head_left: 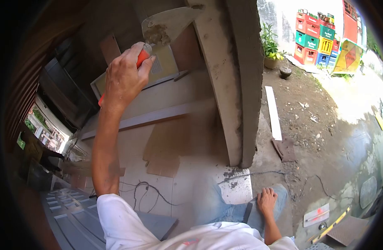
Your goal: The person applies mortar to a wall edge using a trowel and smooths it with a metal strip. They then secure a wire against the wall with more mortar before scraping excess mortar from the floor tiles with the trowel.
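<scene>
My left hand (127, 75) is raised at the upper left, its fingers wrapped round the red handle of a trowel (144, 57). The trowel's pale blade (172, 20) reaches up and to the right, with a lump of wet mortar (157, 34) on it near the handle. Right of the blade stands a concrete post (218, 62), its outer side coated in darker grey plaster (246, 62). Lower right, my right hand (266, 202) rests on my jeans (279, 196) at the knee, fingers lying over the cloth and holding nothing.
Cardboard (164, 146) and black cable (145, 185) lie on the tiled floor beside a grey panel (87, 225). On the right are a plastering float (316, 215), a yellow spirit level (331, 225), a white strip (273, 112), potted plants (285, 73) and stacked crates (306, 41).
</scene>
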The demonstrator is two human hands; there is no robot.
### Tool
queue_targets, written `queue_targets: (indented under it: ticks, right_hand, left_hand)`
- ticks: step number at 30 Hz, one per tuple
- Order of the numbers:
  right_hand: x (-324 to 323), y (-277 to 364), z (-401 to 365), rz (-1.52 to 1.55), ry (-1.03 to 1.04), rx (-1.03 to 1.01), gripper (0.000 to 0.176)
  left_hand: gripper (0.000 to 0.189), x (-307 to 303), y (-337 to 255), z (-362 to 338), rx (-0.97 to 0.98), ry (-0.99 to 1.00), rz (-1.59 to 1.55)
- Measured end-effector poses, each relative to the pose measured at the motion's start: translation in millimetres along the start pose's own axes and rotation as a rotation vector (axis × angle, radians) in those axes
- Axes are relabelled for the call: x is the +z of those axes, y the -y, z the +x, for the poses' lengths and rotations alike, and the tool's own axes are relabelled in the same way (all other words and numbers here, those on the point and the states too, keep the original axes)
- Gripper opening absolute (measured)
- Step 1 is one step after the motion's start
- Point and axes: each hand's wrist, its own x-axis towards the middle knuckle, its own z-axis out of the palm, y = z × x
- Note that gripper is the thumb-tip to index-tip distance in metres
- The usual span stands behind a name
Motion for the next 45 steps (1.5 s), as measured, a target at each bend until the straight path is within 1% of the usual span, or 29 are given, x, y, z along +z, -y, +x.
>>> queue_targets:
  ticks: [3,5,6,8,9,11,15,20,24,27,30,33,39,42,45]
  right_hand:
    - [3.5,-2.7,1.0,-0.001,-0.016,-0.014,0.028]
    - [7.9,-3.1,2.7,0.01,-0.047,-0.019,0.028]
    - [9.2,-1.7,5.3,0.026,-0.013,0.003,0.03]
    - [7.7,-4.7,5.4,0.038,0.07,0.045,0.034]
    - [8.4,-5.9,4.2,0.038,0.047,0.032,0.034]
    - [15.4,-7.0,4.5,0.031,-0.009,0.005,0.035]
    - [9.9,-3.9,5.8,0.04,0.055,0.048,0.036]
    - [15.0,-4.9,2.2,0.024,0.021,0.04,0.035]
    - [14.6,-5.6,0.7,0.011,0.005,0.024,0.035]
    - [10.8,-4.2,-0.3,0.008,-0.005,0.021,0.035]
    - [9.5,-2.7,-0.9,0.009,-0.007,0.023,0.035]
    - [10.0,-4.1,-1.9,0.001,0.002,0.024,0.036]
    - [10.0,-5.4,-4.6,-0.013,0.012,0.024,0.036]
    - [5.8,-3.1,-3.7,-0.019,0.026,0.03,0.036]
    - [2.1,-4.3,-4.7,-0.017,0.057,0.051,0.036]
  left_hand:
    - [0.039,25.0,11.6,-34.9,0.141,0.035,0.075]
    - [0.039,25.1,5.2,-49.9,0.109,0.153,0.051]
    - [0.039,24.2,2.8,-54.0,0.092,0.214,0.036]
    - [0.038,24.1,2.6,-40.0,0.091,0.057,-0.013]
    - [0.038,23.4,2.0,-33.8,0.082,-0.023,-0.041]
    - [0.038,20.4,-4.5,-29.5,0.062,0.0,-0.049]
    - [0.038,14.8,-23.7,-23.2,0.011,0.061,-0.008]
    - [0.038,24.4,-36.5,-23.2,-0.024,0.092,-0.071]
    - [0.037,37.8,-33.3,-27.3,0.016,0.049,-0.128]
    - [0.037,40.0,-35.1,-30.2,-0.009,0.072,-0.129]
    - [0.038,38.9,-42.9,-36.6,-0.037,0.149,-0.151]
    - [0.037,49.9,-41.3,-45.2,-0.013,0.171,-0.184]
    - [0.037,46.8,-43.5,-44.6,-0.02,0.151,-0.184]
    - [0.037,46.0,-45.2,-45.9,-0.029,0.173,-0.171]
    - [0.038,52.3,-47.3,-58.5,-0.054,0.281,-0.183]
